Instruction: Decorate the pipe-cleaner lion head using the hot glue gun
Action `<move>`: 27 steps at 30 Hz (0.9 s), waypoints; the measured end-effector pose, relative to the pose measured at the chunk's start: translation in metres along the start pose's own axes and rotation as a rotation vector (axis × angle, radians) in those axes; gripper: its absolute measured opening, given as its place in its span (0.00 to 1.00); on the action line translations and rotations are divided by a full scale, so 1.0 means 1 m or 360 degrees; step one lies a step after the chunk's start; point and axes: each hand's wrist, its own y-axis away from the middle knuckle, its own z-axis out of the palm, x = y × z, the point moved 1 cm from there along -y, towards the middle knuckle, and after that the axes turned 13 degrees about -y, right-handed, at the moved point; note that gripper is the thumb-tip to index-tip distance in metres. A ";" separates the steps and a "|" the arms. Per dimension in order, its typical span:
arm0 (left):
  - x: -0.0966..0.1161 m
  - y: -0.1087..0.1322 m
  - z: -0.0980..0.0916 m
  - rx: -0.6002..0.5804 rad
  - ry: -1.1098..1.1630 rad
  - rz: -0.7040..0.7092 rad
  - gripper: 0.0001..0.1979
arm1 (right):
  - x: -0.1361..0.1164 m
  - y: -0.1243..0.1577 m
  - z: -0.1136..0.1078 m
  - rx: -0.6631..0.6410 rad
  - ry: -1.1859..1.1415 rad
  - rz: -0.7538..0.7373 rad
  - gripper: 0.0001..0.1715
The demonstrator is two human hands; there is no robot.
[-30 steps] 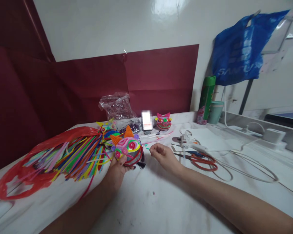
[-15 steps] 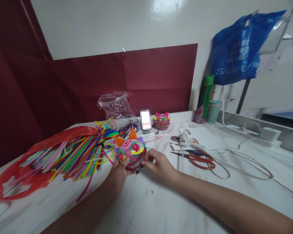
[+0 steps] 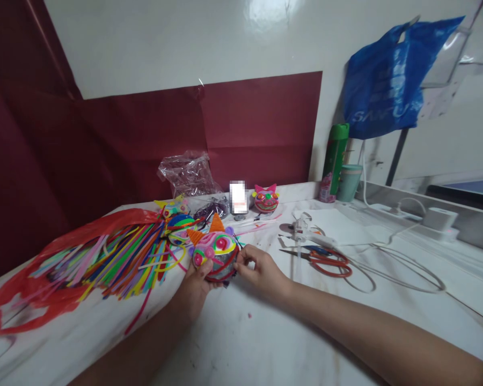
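Note:
A round cat-faced craft ball (image 3: 225, 259) with orange ears, pink eyes and coloured swirls rests in my left hand (image 3: 198, 281), whose thumb presses on its front. My right hand (image 3: 261, 269) is at the ball's right side, thumb and forefinger pinched beside a thin dark strand (image 3: 238, 241) that sticks up from the ball. What lies between those fingertips is too small to make out. Just behind the ball is another colourful ball (image 3: 181, 228) with a blue top.
Many coloured pipe cleaners (image 3: 121, 257) lie on a red plastic bag (image 3: 40, 316) at the left. Scissors (image 3: 330, 262), a glue gun (image 3: 306, 228) and a looped cable (image 3: 410, 268) are at the right. A pink-eared ball (image 3: 266, 199) stands near the wall.
The thin dark strand now stands out more clearly at the ball's right side. My hands stay almost where they were, and the whole view has shifted slightly.

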 end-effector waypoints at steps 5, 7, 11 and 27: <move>0.004 0.003 0.001 -0.0039 -0.0005 -0.0005 0.36 | -0.003 -0.001 -0.002 0.0019 -0.0017 -0.0053 0.08; 0.006 0.004 0.002 -0.0053 -0.0009 0.0004 0.36 | -0.003 -0.001 -0.002 0.0013 -0.0030 -0.0085 0.08; 0.007 0.004 0.002 -0.0037 -0.0014 -0.0007 0.37 | -0.004 -0.001 -0.003 0.0014 -0.0040 -0.0099 0.08; 0.008 0.002 0.004 0.0100 -0.0122 0.0121 0.49 | 0.005 -0.009 -0.008 0.0253 -0.0355 0.0097 0.31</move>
